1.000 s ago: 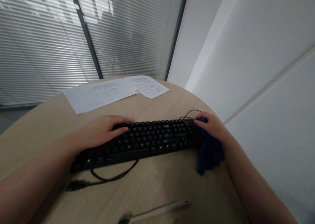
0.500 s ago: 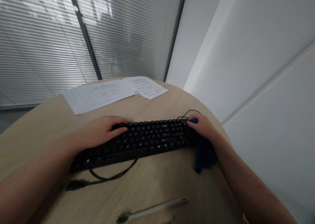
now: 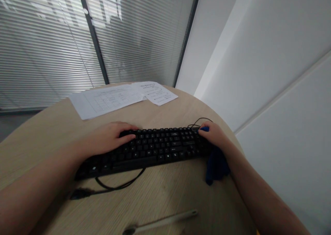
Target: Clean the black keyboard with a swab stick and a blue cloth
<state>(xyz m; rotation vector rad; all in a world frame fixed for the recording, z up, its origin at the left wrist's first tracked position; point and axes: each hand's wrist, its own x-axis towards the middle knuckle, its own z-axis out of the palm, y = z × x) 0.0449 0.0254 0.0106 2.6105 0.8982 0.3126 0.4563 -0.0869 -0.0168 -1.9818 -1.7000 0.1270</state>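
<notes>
A black keyboard [image 3: 157, 147] lies slightly aslant across the wooden table. My left hand [image 3: 110, 137] grips its left part, thumb over the keys and fingers along the far edge. At the keyboard's far right corner, my right hand [image 3: 212, 134] pinches a blue cloth [image 3: 217, 166] against the top. Part of the cloth shows at the fingertips, and the rest hangs below the wrist onto the table. The fingers' undersides are hidden in both hands.
Printed papers [image 3: 108, 100] lie toward the table's far edge. A black cable [image 3: 121, 186] with a plug loops in front of the keyboard. Nearer me is a thin brush [image 3: 165, 222] with a pale handle. A white wall [image 3: 279, 73] borders the right side.
The view has shifted slightly, moving everything a little right and down. Both hands keep their holds; the right hand with the cloth stays at the keyboard's far right corner.
</notes>
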